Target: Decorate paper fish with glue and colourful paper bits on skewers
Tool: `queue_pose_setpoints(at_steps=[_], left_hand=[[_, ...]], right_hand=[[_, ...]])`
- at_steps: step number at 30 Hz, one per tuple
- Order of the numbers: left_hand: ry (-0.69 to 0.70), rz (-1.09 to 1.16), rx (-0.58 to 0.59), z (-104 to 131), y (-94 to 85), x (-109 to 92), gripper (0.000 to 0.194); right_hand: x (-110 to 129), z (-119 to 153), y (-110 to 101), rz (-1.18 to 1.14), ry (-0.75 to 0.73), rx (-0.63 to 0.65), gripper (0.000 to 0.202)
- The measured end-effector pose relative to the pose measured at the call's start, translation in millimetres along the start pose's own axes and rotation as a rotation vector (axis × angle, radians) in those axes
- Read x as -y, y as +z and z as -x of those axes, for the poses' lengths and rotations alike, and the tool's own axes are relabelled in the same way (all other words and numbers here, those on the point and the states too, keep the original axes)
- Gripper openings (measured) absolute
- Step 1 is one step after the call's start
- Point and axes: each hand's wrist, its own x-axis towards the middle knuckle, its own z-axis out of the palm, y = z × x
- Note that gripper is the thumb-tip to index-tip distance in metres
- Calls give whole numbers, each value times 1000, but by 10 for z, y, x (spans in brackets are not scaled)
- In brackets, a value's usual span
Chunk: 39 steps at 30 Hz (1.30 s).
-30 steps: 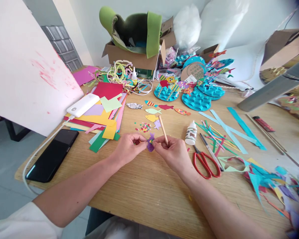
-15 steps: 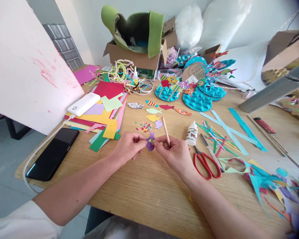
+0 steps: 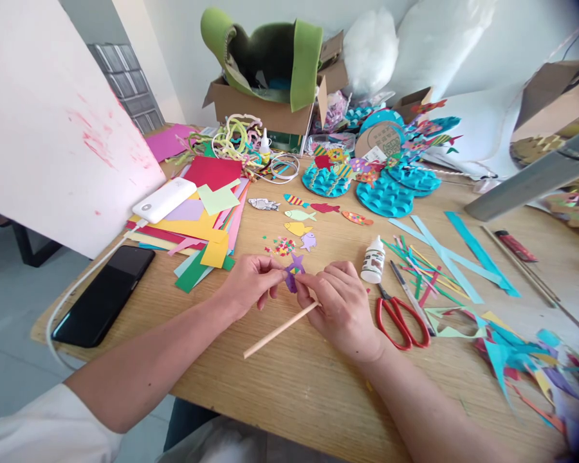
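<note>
Paper this thin is feather-light, floppy and easily creased: the small purple paper fish (image 3: pixel 293 272), just nearer the person than the white glue bottle (image 3: pixel 372 260), sits pinched at its edges between left hand (image 3: pixel 252 284) and right hand (image 3: pixel 340 308), which also clamps a thin wooden stick (image 3: pixel 280 330); edge pinches look safest.

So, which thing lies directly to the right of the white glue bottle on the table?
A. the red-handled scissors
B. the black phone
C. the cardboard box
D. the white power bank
A: the red-handled scissors lie just right of and below the white glue bottle; the other three sit far left or behind.
</note>
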Motion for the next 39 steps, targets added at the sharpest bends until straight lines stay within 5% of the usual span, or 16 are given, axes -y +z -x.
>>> queue_pose_setpoints(at_steps=[39], left_hand=[[2, 26, -7, -2, -3, -14, 17]], right_hand=[[-16, 18, 18, 57, -55, -1, 9]])
